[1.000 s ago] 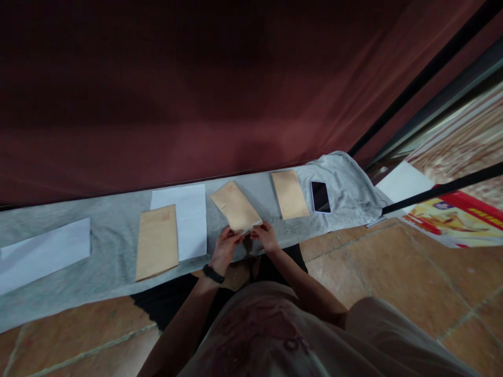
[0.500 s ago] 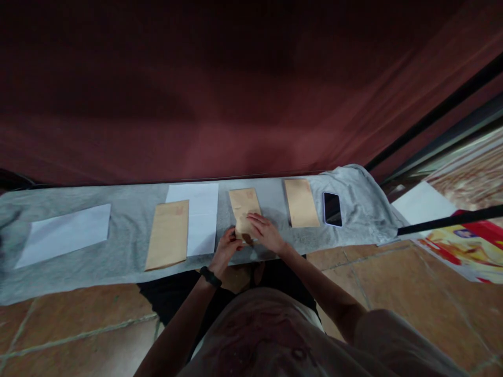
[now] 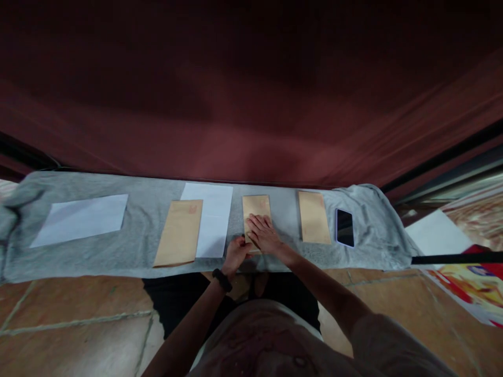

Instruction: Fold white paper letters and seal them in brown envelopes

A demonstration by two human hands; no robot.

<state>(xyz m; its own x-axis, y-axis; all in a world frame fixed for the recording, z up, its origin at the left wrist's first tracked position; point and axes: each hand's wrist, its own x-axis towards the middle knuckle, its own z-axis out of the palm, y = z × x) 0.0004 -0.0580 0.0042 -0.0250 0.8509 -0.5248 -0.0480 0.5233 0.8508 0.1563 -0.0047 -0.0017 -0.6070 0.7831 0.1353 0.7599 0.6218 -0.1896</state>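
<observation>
A brown paper envelope (image 3: 256,203) lies in front of me on the grey cloth. My right hand (image 3: 264,235) rests on it with the palm down and the fingers stretched out. At the envelope's lower left corner, my left hand (image 3: 236,253) has its fingers closed on the edge. Left of it, a second brown envelope (image 3: 178,233) partly covers a white sheet of paper (image 3: 214,220). To the right is a third brown envelope (image 3: 314,217), apart from both hands.
A phone (image 3: 345,228) sits right of the third envelope. Another white sheet (image 3: 82,220) lies far left on the grey cloth (image 3: 137,209). A dark red curtain-like surface (image 3: 220,146) rises behind. A black bar (image 3: 456,258) and a colourful printed box (image 3: 475,288) are at right.
The middle envelope was bent up at its near part and now lies flatter. My right hand has flattened onto it. The whole view has shifted slightly.
</observation>
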